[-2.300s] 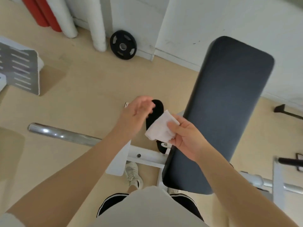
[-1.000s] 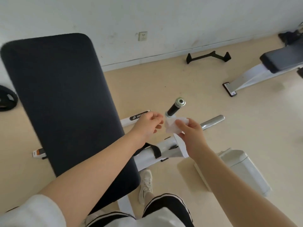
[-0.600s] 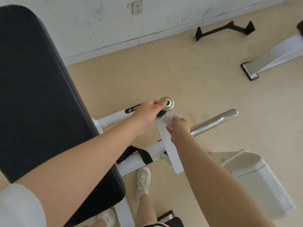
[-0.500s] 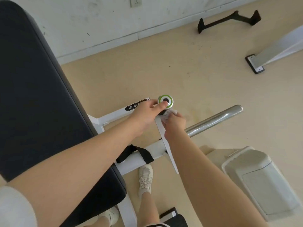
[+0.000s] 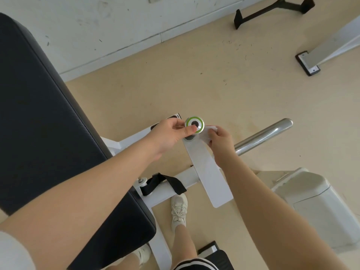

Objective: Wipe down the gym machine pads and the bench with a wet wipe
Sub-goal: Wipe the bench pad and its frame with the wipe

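A large dark padded backrest (image 5: 48, 123) of a gym machine fills the left side. Right of it stands a handle seen end-on, its cap (image 5: 194, 124) silver with a green ring. My left hand (image 5: 171, 133) pinches the cap's left rim between thumb and fingers. My right hand (image 5: 220, 141) grips a crumpled white wet wipe (image 5: 206, 133) and presses it against the handle just below the cap. A flat white arm of the machine (image 5: 210, 172) runs down from the handle.
A chrome bar (image 5: 265, 135) sticks out to the right behind my right hand. A pale plastic shroud (image 5: 319, 207) sits low right. A black strap (image 5: 161, 184) hangs on the white frame. Another bench's white leg (image 5: 331, 49) and a black floor stand (image 5: 272, 10) lie far right.
I turned from the backrest to the handle at its right. Both hands came onto the handle: the left took the cap, the right brought the wipe against the grip.
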Demonstrator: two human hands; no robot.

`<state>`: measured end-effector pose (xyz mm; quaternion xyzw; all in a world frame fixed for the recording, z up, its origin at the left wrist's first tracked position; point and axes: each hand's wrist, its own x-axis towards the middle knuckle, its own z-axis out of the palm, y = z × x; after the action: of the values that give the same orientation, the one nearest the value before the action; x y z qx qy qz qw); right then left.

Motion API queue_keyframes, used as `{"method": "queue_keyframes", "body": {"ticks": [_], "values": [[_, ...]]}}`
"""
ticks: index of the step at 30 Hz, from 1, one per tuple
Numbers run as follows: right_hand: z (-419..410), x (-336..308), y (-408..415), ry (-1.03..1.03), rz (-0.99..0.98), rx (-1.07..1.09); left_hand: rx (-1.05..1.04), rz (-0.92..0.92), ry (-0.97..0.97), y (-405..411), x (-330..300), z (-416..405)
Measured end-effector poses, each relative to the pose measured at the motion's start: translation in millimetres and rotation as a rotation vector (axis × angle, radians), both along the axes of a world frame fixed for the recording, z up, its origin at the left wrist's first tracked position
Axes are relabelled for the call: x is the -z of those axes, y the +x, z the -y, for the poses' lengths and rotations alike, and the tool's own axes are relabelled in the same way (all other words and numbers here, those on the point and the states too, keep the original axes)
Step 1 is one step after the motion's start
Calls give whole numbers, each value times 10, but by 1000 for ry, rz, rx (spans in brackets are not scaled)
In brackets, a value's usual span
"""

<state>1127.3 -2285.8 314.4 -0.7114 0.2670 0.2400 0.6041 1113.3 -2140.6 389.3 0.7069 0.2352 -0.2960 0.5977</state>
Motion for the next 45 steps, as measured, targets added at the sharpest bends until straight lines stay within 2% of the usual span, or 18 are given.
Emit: {"method": "queue_keyframes", "body": {"ticks": [2,6,9,11,14,18,20,22,25,28,30,31,33,35,37,41,45], "values": [[-31,109,85,83,-44,-121,-13,-12,-5,-5,18,-6],[-20,-163,149,207,97,-254,-13,-56,8,48,34,-74],[172,-373,246,477,105,-279,9,-84,7,97,50,-111],[234,-437,429,553,124,-279,19,-89,9,112,66,-120],[64,-320,693,336,145,-383,19,-87,17,121,93,-146],[-174,15,800,-15,41,-846,37,-50,70,122,125,-170],[-194,-20,801,2,-38,-931,45,-43,83,119,129,-176],[-173,-131,818,100,-77,-922,43,-42,65,120,112,-174],[-75,-325,808,326,-101,-832,44,-29,66,136,69,-165],[14,-453,705,409,-53,-679,52,-14,105,126,74,-158],[69,-384,582,368,-21,-306,49,-21,86,113,65,-150],[93,-307,521,277,-20,-93,50,-27,73,114,53,-148],[96,-128,366,98,-148,201,51,-35,68,114,34,-140],[-21,-48,167,163,-341,376,53,-28,78,112,28,-136],[-180,-55,37,287,-405,458,57,-1,96,100,13,-136],[-259,-289,-64,400,-262,529,125,94,136,61,10,-133],[-54,-554,-168,602,-171,565,93,65,89,37,-4,-128]]}}
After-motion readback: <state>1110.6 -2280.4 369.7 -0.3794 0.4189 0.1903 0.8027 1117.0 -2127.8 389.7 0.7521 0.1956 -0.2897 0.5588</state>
